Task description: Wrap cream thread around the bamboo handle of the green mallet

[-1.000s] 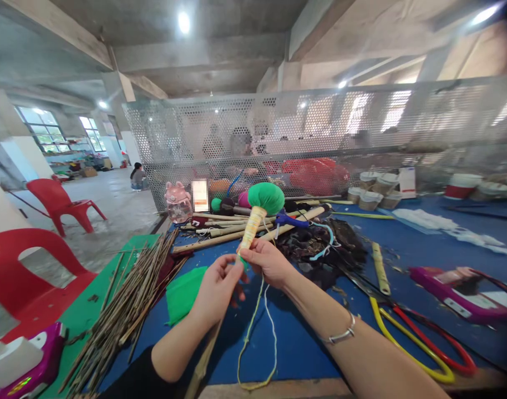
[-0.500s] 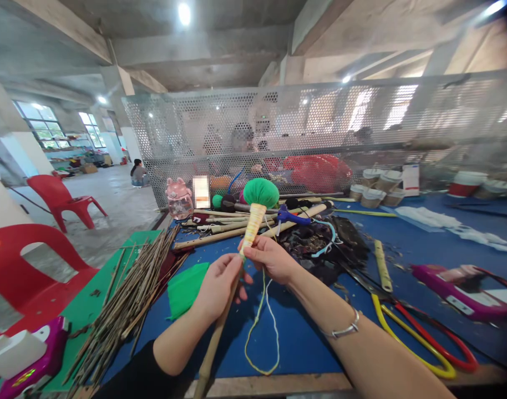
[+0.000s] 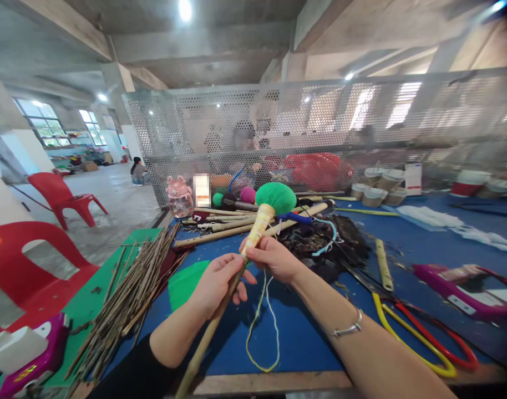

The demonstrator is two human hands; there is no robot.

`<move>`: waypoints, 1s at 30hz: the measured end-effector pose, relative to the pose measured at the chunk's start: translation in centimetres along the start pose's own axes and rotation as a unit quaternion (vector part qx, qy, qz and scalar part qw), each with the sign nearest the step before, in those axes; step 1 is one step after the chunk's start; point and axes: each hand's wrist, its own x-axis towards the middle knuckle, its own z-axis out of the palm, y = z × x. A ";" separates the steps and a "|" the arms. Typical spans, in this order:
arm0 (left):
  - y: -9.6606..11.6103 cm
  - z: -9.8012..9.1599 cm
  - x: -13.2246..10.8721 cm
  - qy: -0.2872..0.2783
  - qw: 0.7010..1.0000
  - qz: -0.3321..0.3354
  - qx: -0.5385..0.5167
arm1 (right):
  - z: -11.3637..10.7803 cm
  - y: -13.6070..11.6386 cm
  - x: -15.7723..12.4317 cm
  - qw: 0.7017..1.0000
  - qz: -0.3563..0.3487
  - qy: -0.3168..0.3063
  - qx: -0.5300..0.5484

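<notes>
I hold a bamboo stick (image 3: 203,343) topped by a round green fabric head (image 3: 275,196) with a yellow thread-wrapped neck (image 3: 257,230). My left hand (image 3: 218,280) is closed around the stick just under the wrapping. My right hand (image 3: 272,257) pinches the bottom of the wrapped neck, fingers closed. A loop of yellow and white thread (image 3: 264,327) hangs from my hands down to the blue table (image 3: 303,338).
A bundle of thin sticks (image 3: 126,302) lies left on a green mat. Green cloth (image 3: 182,282), long yellow-and-red-handled shears (image 3: 420,338), dark scraps (image 3: 320,244), bamboo rods and finished heads lie around. Purple devices sit at both sides. A perforated metal screen (image 3: 320,133) stands behind, with people beyond. Red chairs stand left.
The green head has tilted to the right and away, and the stick's lower end now points further toward me. Both hands keep their hold; the thread loop has shifted slightly.
</notes>
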 end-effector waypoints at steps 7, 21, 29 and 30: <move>-0.1 0.0 0.2 0.112 0.987 0.048 0.107 | 0.1 0.3 0.5 1.000 -0.007 0.011 -0.007; -0.3 0.2 0.0 0.139 0.977 0.085 0.139 | -0.1 0.4 0.7 0.997 0.010 0.062 -0.043; 0.5 0.1 -0.2 -0.037 0.997 -0.020 -0.058 | -0.1 -0.5 -0.1 0.997 -0.004 -0.044 0.069; 0.4 0.0 -0.2 -0.048 0.996 -0.034 -0.060 | -0.2 -0.4 -0.1 0.997 -0.003 -0.044 0.058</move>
